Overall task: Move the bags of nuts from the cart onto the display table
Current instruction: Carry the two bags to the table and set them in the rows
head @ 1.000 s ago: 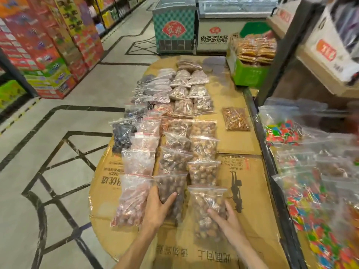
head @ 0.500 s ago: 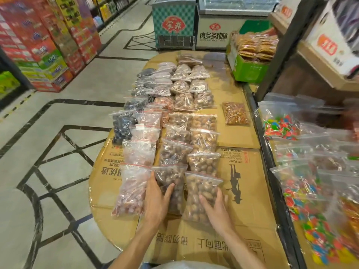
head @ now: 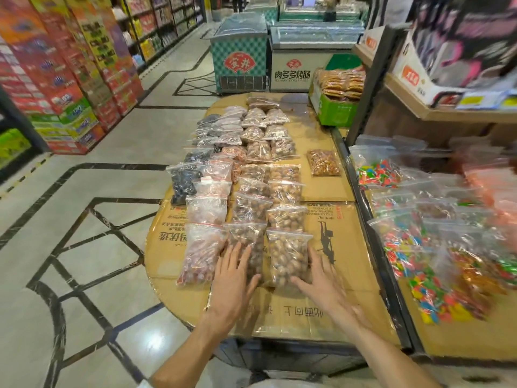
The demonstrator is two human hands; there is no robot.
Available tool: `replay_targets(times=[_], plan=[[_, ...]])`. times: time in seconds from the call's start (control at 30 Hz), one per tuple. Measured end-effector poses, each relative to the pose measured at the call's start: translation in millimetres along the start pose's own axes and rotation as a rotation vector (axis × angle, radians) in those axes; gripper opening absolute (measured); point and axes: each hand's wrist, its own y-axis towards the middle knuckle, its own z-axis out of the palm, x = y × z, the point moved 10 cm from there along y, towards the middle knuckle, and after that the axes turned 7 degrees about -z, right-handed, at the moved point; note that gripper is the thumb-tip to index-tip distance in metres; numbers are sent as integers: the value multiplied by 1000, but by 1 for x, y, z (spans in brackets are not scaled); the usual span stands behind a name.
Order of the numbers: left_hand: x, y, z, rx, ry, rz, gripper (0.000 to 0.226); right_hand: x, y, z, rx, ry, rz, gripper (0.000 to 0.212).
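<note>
Both hands lie flat at the near end of the cardboard-covered table (head: pixel 179 247), fingers spread, gripping nothing. Left hand (head: pixel 233 278) rests palm-down with its fingertips over the lower part of the middle bag of dark nuts (head: pixel 247 242). Right hand (head: pixel 321 278) sits just right of the nearest bag of light nuts (head: pixel 288 257), thumb along the bag's bottom edge and fingers touching its right side; it is somewhat blurred. Compared with half a second ago, the right hand has slid off the top of that bag to its side, and the left hand has opened flatter. The light nut bag now lies flat at the front of the right-hand column, squared up beside the dark one. Left of the dark nut bag lies a bag of reddish nuts (head: pixel 200 256), touching it. Beyond these three, the rows of bags (head: pixel 256 189) run away from the hands, unchanged. A lone bag of orange snacks (head: pixel 323 166) lies apart, right of the rows. Bags of coloured sweets (head: pixel 414 247) fill the adjoining surface further right.
</note>
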Motion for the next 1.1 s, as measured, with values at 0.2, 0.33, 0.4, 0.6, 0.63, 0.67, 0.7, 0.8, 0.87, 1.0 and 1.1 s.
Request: replay_targets(times=[0.2,0.33,0.4,0.6,0.63,0.67,0.7,0.8,0.87,1.0,1.1], plan=[[-36,-64,12,119,138,150,83,12,-68,-16,15,-284,-109,99],[-65,-117,20,156,124,213,80,-11,-131,-21,52,-435,-74,95],[-85,-145,28,215,126,246,83,-25,-166,-26,46,-478,-49,96],[-163,-220,64,341,189,408,88,-100,-266,-47,26,-440,138,99],[-181,-230,72,358,207,445,88,-116,-283,-53,18,-433,176,99],[-199,-241,80,378,227,483,89,-133,-301,-59,11,-429,212,99],[-219,-253,88,396,246,524,90,-150,-319,-66,1,-423,244,99],[-284,-285,111,426,259,642,91,-205,-373,-91,-58,-362,336,97],[-334,-307,128,442,266,706,93,-248,-410,-108,-75,-323,404,95],[-443,-361,167,492,275,824,90,-336,-487,-151,-144,-275,525,94],[-529,-410,200,541,296,904,71,-401,-552,-185,-196,-222,609,92]])
